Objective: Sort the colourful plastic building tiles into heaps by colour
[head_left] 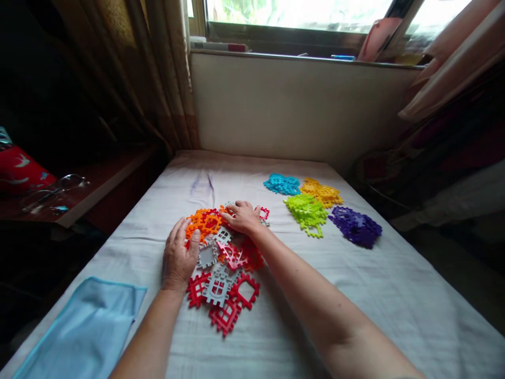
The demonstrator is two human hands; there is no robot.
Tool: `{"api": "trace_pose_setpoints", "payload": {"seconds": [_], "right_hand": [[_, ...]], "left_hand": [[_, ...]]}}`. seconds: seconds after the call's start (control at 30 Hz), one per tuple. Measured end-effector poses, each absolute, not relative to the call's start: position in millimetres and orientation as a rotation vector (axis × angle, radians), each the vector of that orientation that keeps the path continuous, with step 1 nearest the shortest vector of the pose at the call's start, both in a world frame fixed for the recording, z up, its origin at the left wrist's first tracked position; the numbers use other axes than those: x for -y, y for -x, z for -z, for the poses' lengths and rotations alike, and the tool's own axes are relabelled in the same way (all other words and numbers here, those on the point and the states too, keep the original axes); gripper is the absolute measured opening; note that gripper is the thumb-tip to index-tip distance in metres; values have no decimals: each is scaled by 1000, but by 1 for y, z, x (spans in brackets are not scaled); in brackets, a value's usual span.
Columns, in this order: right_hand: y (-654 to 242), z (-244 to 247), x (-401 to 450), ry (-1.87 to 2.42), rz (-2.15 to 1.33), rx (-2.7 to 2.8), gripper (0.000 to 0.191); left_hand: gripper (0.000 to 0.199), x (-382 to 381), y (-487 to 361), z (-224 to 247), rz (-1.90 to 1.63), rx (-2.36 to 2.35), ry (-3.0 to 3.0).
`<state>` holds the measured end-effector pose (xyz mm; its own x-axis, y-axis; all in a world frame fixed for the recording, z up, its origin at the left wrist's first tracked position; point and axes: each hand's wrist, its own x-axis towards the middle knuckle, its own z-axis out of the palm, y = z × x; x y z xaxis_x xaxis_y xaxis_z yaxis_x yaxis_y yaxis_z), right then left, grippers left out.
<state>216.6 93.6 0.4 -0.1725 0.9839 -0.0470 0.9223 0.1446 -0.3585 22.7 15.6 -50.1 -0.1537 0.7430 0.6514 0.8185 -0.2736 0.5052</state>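
Note:
A mixed heap of red pieces, grey pieces and orange pieces lies on the pale sheet. My left hand rests at the heap's left edge, fingers apart, beside the orange pieces. Over the far side of the heap reaches my right hand, its fingers spread and touching the pieces; nothing is visibly held. To the right are separate piles: blue, yellow, lime green and purple.
A light blue cloth lies at the near left of the sheet. Further left, a dark wooden table bears a red bag and glasses. A low wall and curtains stand beyond.

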Motion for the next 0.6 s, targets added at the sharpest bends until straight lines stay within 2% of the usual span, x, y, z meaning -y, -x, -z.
{"api": "trace_pose_setpoints", "payload": {"seconds": [0.17, 0.3, 0.43, 0.6], "right_hand": [[-226, 3, -42, 1698, -478, 2190, 42], [-265, 14, -8, 1499, -517, 1928, 36], [-315, 30, 11, 1654, -412, 1577, 36], [-330, 34, 5, 1829, -366, 1637, 38]], "left_hand": [[51, -14, -25, 47, 1422, 1882, 2042], [49, -10, -27, 41, 1475, 1826, 2076], [49, -5, -27, 37, 1598, 1816, 2034], [50, 11, -22, 42, 1742, 1974, 1869]]}}
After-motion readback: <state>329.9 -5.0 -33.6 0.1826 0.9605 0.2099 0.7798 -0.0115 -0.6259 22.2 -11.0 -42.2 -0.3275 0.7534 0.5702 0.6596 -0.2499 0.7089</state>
